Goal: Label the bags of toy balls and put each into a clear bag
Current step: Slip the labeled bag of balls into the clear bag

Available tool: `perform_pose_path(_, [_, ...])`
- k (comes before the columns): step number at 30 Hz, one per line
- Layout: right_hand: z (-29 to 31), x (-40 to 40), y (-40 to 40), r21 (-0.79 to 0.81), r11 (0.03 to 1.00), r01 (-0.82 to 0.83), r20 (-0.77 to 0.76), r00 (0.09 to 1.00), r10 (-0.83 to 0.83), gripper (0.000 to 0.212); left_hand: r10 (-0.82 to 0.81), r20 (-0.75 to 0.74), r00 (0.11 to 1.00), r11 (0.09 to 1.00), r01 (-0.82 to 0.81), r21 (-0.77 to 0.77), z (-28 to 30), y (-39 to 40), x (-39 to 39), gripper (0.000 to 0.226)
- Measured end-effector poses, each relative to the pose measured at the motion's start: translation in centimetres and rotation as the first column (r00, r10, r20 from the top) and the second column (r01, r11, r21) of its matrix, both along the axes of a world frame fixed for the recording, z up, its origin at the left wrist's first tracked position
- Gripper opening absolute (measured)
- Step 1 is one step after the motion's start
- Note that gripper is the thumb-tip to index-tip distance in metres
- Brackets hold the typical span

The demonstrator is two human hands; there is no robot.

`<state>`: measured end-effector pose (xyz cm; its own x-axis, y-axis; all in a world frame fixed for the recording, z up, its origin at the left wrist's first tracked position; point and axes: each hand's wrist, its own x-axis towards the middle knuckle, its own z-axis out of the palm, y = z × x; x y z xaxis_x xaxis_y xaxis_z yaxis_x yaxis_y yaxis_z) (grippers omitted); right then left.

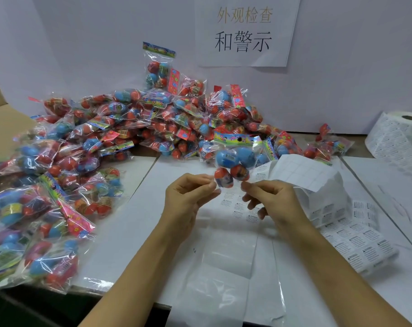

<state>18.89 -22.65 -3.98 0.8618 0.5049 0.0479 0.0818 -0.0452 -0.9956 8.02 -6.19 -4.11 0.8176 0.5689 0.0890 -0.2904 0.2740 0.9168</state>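
Crinkly clear plastic bag of blue and red toy balls (233, 165) hangs mid-scene, its lower edge pinched by left hand (188, 199) and right hand (268, 199) fingers.

On the wall ahead of me hangs a white paper sign (245, 31) with printed characters, gold on the top line, black below. Far left, a brown cardboard box (2, 123) pokes in. White table (134, 232) under everything, its sheets meeting at seams.
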Motion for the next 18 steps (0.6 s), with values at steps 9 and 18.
perform_pose_path(9, [-1.3, -1.4, 0.8, -0.016, 0.988, 0.155, 0.156, 0.976, -0.151, 0.023, 0.257, 0.047, 0.965, 0.859, -0.250, 0.446, -1.6, -0.8, 0.5, 0.009])
perform_pose_path(18, [-0.7, -1.8, 1.0, 0.203, 0.973, -0.111, -0.184, 0.972, 0.149, 0.028, 0.072, 0.068, 0.995, 0.552, -0.096, 0.828, -2.1, -2.0, 0.3, 0.014])
